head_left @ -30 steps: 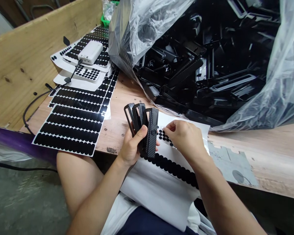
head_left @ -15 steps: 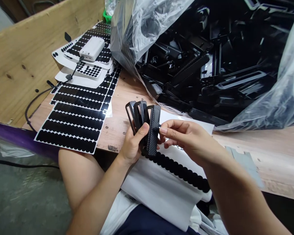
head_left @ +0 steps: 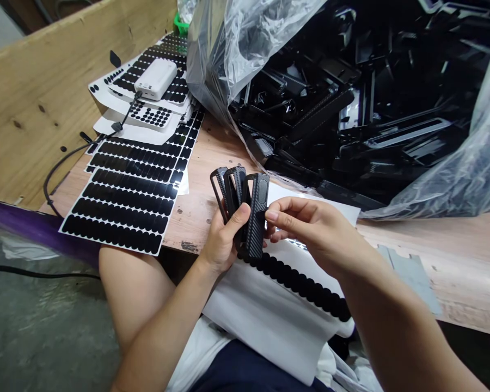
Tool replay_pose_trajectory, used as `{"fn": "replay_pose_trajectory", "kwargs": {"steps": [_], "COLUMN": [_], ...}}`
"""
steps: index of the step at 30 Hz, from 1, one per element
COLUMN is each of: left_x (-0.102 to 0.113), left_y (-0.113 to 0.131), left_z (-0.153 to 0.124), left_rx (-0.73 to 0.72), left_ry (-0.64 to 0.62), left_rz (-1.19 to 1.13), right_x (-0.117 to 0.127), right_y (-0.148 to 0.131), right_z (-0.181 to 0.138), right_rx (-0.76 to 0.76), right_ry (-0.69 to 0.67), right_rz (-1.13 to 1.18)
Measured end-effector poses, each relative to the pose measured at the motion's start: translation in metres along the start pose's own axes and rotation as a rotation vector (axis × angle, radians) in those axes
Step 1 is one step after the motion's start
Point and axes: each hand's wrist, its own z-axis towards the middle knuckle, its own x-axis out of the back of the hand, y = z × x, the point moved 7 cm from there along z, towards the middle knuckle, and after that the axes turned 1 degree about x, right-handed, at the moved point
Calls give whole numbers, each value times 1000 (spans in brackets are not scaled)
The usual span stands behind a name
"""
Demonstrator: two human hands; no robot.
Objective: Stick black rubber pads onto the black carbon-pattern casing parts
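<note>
My left hand (head_left: 224, 239) is closed around three black plastic frame pieces (head_left: 258, 228) with a carbon-fibre pattern, fanned out upright. The rightmost one faces me and has an oval recess near its top. Thumb and index finger of my right hand (head_left: 296, 220) are pinched together at that piece's right edge; what lies between them, if anything, is hidden. Below the hands, a white backing sheet (head_left: 269, 321) rests over my lap, carrying a row of black oval stickers (head_left: 306, 283).
An open clear plastic bag (head_left: 428, 201) full of black plastic parts (head_left: 318, 114) fills the back right. Black sticker sheets (head_left: 118, 209) lie at the left, with a white power bank (head_left: 155, 79) and its cable on them. A grey flat piece (head_left: 410, 275) sits at the right.
A small black bit at my right fingertips has gone from sight, and those fingers now sit against the front piece's edge. My left hand keeps its grip; the view has shifted slightly.
</note>
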Motion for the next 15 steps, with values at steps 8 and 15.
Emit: {"fn": "replay_pose_trajectory", "kwargs": {"steps": [8, 15], "left_x": [-2, 0], "left_y": [0, -1], "left_z": [1, 1], "left_rx": [7, -4], "left_ry": [-18, -28], "left_rz": [-9, -24], "right_x": [-2, -3], "right_y": [2, 1], "right_z": [0, 1], "right_rx": [-39, -22], "right_ry": [-14, -8], "right_rz": [72, 41]}}
